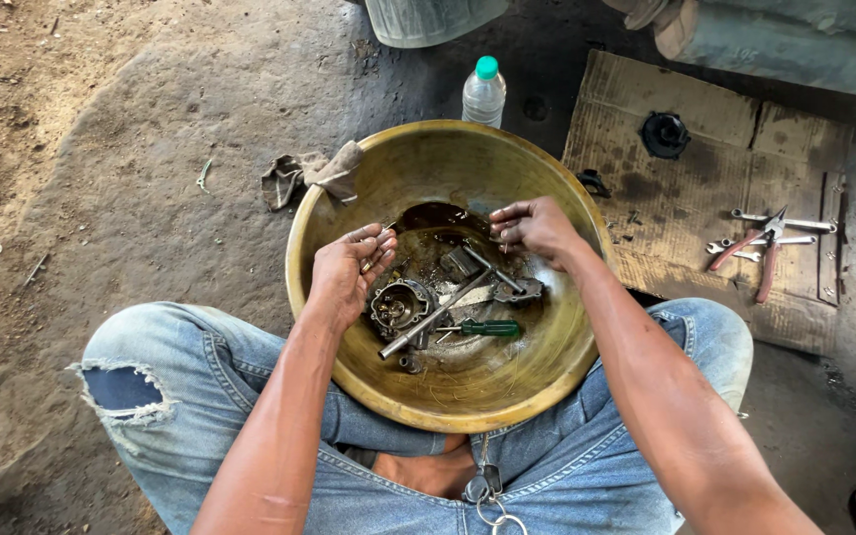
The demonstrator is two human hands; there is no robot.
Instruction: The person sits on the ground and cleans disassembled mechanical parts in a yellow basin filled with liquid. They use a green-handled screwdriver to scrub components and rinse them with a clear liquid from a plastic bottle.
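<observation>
Inside the brass bowl (pixel 547 381), a T-shaped wrench (pixel 440 309) lies slanted from lower left to upper right, below both hands. Left hand (pixel 349 272) pinches a small part; right hand (pixel 535 226) curls its fingers near the wrench's crossbar, the nearer of the two.

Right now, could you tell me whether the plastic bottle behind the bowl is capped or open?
Capped: the plastic bottle stands upright behind the brass bowl with its green cap on.
</observation>
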